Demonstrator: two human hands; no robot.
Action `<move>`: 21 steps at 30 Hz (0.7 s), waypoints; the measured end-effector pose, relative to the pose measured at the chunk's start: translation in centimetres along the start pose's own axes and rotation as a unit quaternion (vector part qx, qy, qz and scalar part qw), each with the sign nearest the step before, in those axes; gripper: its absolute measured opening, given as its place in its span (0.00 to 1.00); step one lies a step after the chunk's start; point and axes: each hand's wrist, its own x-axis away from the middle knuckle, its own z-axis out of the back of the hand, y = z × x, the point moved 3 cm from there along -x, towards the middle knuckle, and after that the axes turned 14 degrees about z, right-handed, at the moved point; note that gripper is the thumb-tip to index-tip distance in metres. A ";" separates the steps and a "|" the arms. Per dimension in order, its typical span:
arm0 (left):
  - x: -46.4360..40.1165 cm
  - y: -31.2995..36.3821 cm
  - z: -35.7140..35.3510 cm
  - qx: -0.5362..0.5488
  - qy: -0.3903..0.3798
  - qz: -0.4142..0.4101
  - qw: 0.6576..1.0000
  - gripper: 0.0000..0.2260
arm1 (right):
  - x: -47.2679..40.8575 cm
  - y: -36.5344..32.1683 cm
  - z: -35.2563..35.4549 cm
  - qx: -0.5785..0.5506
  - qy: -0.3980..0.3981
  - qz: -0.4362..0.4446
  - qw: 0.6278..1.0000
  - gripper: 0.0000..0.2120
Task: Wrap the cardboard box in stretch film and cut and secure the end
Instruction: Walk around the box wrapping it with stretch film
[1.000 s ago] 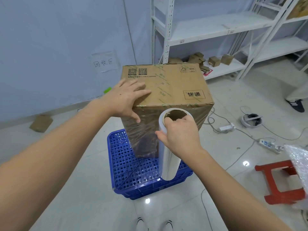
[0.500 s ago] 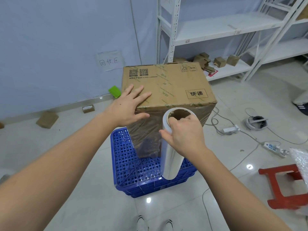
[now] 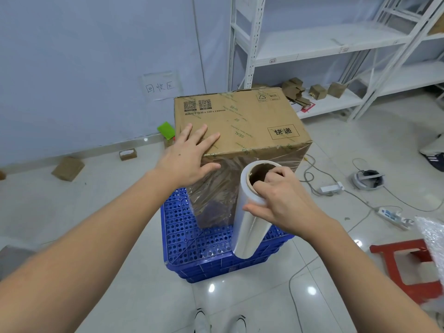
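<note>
While the left hand (image 3: 187,159) presses flat-fingered on the cardboard box (image 3: 240,123) at frame centre, the right hand (image 3: 283,200) grips the stretch film roll (image 3: 249,219).

Cardboard box (image 3: 240,121) top: boxed "快递"; tape printed "SEAL", "SF"; two QR codes above a size line ending "120 x 230mm" (first figure unclear). Wall sign (image 3: 160,87): "回收区".

One box (image 3: 240,121), one roll (image 3: 249,227), one crate (image 3: 192,236)
</note>
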 end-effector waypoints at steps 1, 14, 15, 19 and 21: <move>0.0 0.1 0.0 0.001 -0.001 0.000 1.000 0.37 | 0.1 0.0 0.1 0.000 -0.008 0.002 1.000 0.20; 1.5 1.3 -0.1 -0.033 0.017 0.030 0.999 0.36 | -1.2 -2.1 2.1 -0.063 -0.095 0.066 0.991 0.16; 1.6 1.4 -0.1 -0.034 0.020 0.032 0.999 0.36 | -1.3 -2.2 2.3 -0.076 -0.100 0.064 0.990 0.16; 1.7 1.2 -0.2 -0.035 0.021 0.035 0.999 0.36 | -1.5 -2.7 2.8 -0.120 -0.122 0.051 0.984 0.16; 1.7 1.2 -0.2 -0.036 0.022 0.034 0.999 0.36 | -1.4 -2.9 2.9 -0.127 -0.117 0.050 0.984 0.16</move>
